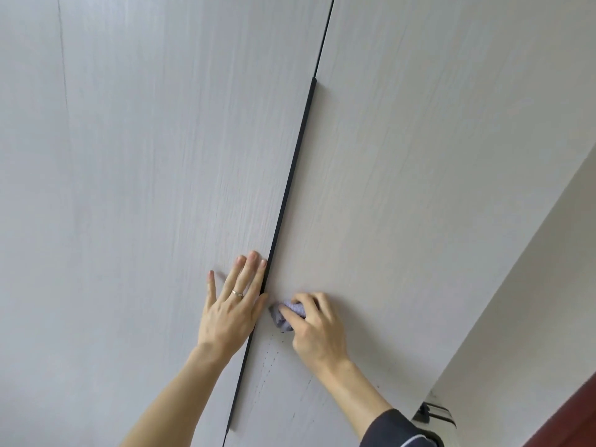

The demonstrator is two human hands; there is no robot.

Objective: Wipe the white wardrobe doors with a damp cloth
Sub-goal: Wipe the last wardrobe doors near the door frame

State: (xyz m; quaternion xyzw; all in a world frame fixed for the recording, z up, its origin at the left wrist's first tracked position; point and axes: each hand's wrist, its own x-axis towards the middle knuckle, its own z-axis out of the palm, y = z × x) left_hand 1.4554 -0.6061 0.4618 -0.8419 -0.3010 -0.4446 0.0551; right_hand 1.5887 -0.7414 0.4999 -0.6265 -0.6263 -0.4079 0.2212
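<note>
- Doors [161,156]: white, fine grey wood-grain streaks.
- Strip [292,175] between them: black.
- My cloth [283,317]: pale lilac.
- My ring [238,293]: silver.
- My sleeve [393,427]: near black, one thin pale line.

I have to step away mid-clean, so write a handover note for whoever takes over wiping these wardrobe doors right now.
Left hand: flat, fingers straight, pressed on the left door beside the black handle strip.
Right hand: grips the bunched purple cloth against the right door, just right of the strip.
Done: cannot tell which areas are already wiped.
Left: small dark specks just below the cloth; then, probably, the rest of both doors.
</note>
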